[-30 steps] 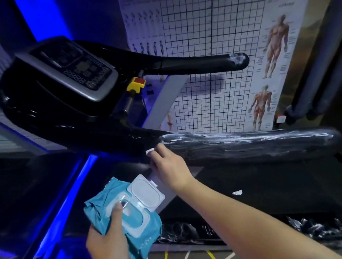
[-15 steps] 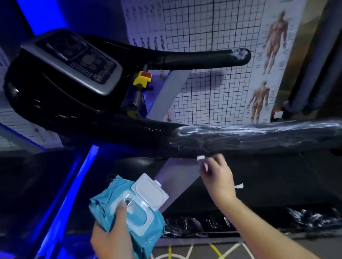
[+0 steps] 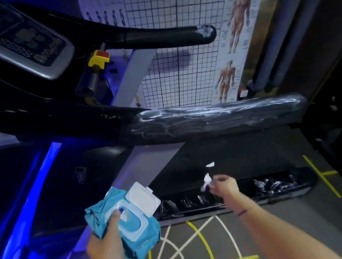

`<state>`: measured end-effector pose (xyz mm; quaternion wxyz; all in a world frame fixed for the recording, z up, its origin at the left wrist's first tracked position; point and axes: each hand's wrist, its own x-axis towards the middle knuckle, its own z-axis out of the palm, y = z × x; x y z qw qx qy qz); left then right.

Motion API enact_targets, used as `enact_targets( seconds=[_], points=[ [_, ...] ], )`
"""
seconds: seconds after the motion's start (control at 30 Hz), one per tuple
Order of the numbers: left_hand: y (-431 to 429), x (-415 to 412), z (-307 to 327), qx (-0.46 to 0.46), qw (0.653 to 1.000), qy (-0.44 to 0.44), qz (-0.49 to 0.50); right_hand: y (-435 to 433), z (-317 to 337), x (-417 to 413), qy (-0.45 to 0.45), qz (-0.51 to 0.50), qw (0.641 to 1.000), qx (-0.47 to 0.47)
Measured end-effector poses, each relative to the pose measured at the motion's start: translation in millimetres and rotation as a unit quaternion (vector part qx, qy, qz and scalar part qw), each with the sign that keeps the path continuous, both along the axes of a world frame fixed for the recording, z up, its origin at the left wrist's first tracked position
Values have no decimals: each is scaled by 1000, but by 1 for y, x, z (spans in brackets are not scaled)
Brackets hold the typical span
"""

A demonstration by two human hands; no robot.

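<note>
Head view: right hand (image 3: 224, 188) pinches a white scrap (image 3: 206, 181) in a tight fingertip grip, low and near, below the wrapped rail (image 3: 219, 117). Left hand (image 3: 109, 257) clasps the pack (image 3: 147, 240), lid up, thumb at the opening. No wipe is drawn yet, so wiping likely remains.

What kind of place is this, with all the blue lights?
Most likely a gym. There's a treadmill with a button console, muscle charts hang behind it, and yellow and white training lines mark the floor.
</note>
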<state>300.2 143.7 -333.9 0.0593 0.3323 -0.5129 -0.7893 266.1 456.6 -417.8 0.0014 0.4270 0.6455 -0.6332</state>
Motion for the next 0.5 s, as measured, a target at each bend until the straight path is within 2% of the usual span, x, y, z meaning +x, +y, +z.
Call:
enact_targets(
  seconds=[0.07, 0.17, 0.27, 0.5],
  points=[
    [8, -1, 4, -2, 1000, 7, -6, 22, 7, -13, 11, -13, 1000, 25],
    [19, -5, 11, -8, 1000, 13, -20, 33, 22, 5, 50, 27, 993, 101],
    [29, -10, 18, -3, 999, 15, -46, 33, 16, 34, 75, 73, 987, 123],
    [33, 3, 10, -14, 997, 0, -72, -6, -16, 109, 74, 67, 994, -35]
  ],
)
